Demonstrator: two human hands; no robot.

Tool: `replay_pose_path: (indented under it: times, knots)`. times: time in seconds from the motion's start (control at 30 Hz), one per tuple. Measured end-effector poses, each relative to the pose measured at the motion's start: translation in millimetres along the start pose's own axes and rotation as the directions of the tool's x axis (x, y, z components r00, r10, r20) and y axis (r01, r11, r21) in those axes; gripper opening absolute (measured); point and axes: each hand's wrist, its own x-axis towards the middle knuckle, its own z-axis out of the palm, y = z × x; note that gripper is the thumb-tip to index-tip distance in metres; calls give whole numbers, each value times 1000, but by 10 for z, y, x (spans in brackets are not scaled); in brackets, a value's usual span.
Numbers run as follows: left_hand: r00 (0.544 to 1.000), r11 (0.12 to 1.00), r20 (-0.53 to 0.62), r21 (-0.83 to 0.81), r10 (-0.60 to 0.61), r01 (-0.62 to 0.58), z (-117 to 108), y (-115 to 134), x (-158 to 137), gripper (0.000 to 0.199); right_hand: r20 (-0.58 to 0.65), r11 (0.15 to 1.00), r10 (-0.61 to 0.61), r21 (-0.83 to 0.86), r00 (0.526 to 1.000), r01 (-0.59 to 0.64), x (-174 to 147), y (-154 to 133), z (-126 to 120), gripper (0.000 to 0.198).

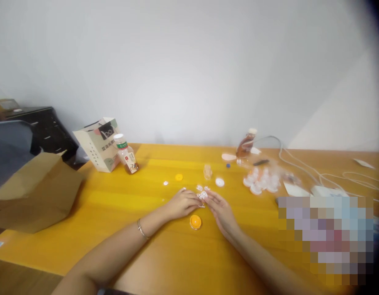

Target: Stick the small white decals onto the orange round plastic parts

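Both hands meet near the middle of the table [164, 246], fingertips pinched together on a small white piece [202, 196]; it is too blurred to tell its shape. The step looks like fitting or picking apart tiny parts, so the next move likely calls for a fine, steady pinch. The left hand [182, 203] lies palm down, wrist resting; the right hand [221, 211] angles in from the right. An orange cap [195, 222] sits just beside them, nearer the front edge.
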Motion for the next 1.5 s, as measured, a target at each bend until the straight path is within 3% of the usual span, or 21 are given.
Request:
replay_pose_path:
  times: [0.13, 0.3, 0.5, 0.67, 0.83, 1.0, 1.5]
  knots:
    - [983, 980, -131, -169, -128, 105, -7, -2, -2, 13, -24, 999, -3, -32, 1000, 2, -8, -14, 4, 20]
    - [931, 920, -193, -309, -310, 243, -7, -26, -10, 5, -21, 998, -2, -70, 1000, 1, 17, 2, -44, 18]
    - [911, 831, -209, -516, -356, 206, -50, -9, 37, 20, -73, 981, -17, -196, 997, 3, 45, 20, -97, 19]
    - [908, 819, -225, -543, -354, 185, -77, 46, 50, 20, -66, 994, 34, -97, 997, -40, 17, 12, -65, 20]
    - [902, 703, -165, -687, -400, 186, -40, 112, 34, 27, -13, 996, 76, -55, 997, -77, -35, -12, -2, 20]
    - [881, 785, -269, -597, -388, 164, -7, 115, 41, 17, 24, 997, 70, -39, 997, -69, -60, -17, 27, 23]
    - [835, 829, -366, -531, -412, 176, 31, 139, 73, 19, 34, 998, 56, -40, 998, -55, -88, -9, 51, 20]
